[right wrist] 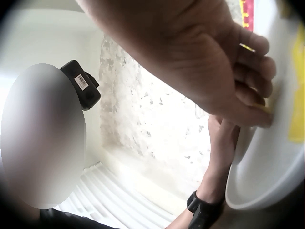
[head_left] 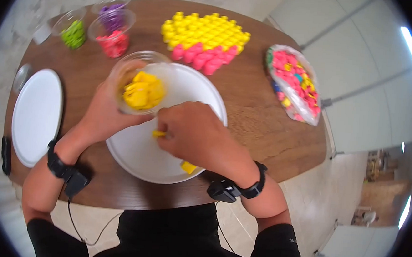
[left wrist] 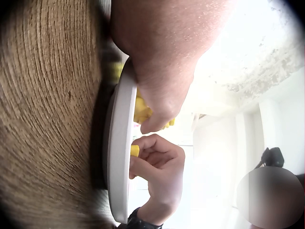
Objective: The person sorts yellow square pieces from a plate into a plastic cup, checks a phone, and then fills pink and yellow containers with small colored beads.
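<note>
My left hand [head_left: 103, 109] grips a clear plastic cup [head_left: 146, 55] tilted over the large round white plate [head_left: 133, 149]. Yellow pieces [head_left: 144, 91] are heaped inside the cup. Just to the right and below it, my right hand [head_left: 190, 130] pinches a small yellow piece [head_left: 158, 134] between thumb and fingers, low over the plate. That piece also shows at the fingertips in the left wrist view, though the fingers cover most of it. Another yellow piece [head_left: 188, 167] lies near the plate's front edge, below the right hand.
Cups of green pieces [head_left: 74, 35], purple pieces [head_left: 112, 18] and pinkish-red pieces [head_left: 114, 44] stand at the back left. Behind the plate lies a joined yellow-and-pink sheet [head_left: 203, 33]. A plastic bag [head_left: 307, 111] of mixed pieces sits right; a second white plate [head_left: 37, 116] left.
</note>
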Tool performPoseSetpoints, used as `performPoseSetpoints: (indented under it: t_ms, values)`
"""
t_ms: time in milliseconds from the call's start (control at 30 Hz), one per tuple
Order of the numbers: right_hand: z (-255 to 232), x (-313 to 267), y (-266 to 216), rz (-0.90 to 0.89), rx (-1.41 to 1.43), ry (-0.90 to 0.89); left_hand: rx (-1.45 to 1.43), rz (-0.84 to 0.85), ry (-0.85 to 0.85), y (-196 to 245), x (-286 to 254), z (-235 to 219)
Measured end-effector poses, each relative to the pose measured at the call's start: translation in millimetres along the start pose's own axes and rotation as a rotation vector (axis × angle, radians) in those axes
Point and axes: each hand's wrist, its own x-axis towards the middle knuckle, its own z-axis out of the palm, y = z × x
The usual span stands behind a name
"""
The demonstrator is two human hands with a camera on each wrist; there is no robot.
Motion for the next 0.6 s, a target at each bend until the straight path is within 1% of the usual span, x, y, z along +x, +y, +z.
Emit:
performPoseSetpoints:
  t_ms: [33,67,100,133,167,200,233,267,300,333,400,433,467,500,533,600]
  values:
    - [-2,-2,0,-0.053,0.020,0.005,0.004,-0.021,0.014,-2,-1,1]
    - [-3,-3,0,-0.109,0.040,0.009,-0.014,0.016,0.000,-6,-2,3]
    - [-3,-5,1,-0.157,0.084,0.044,-0.020,-0.022,0.011,-9,-3,4]
    - [-2,-6,-1,-0.228,0.161,0.111,-0.026,-0.056,0.019,-14,-5,4]
    - [-2,-5,-4,-0.293,0.225,0.187,-0.092,-0.112,0.031,-16,-7,5]
    - [-3,-4,-8,-0.300,0.341,0.229,-0.173,-0.156,0.029,-21,-7,8]
    - [-4,-2,-11,-0.379,0.422,0.319,-0.096,-0.141,0.002,-23,-7,7]
    - [0,2,-11,-0.388,0.405,0.388,-0.021,-0.125,-0.022,-26,-8,1]
    - [1,5,-12,-0.372,0.410,0.437,0.078,-0.055,-0.022,-36,-8,-4]
    - [3,8,-9,-0.352,0.355,0.458,0.181,0.010,-0.013,-43,-8,-5]
    - [2,9,-5,-0.307,0.287,0.498,0.234,-0.036,0.017,-33,-5,-2]
    - [4,5,-8,-0.312,0.258,0.490,0.220,0.001,0.013,-35,-11,-1]
    - [3,5,-10,-0.309,0.249,0.472,0.259,-0.007,0.010,-41,-11,-4]
    - [4,3,-12,-0.337,0.247,0.537,0.299,-0.013,0.012,-44,-11,-6]
    - [4,3,-12,-0.322,0.238,0.551,0.291,0.003,0.000,-44,-11,-7]
    - [7,5,-10,-0.360,0.245,0.544,0.275,0.004,0.032,-46,-11,-6]
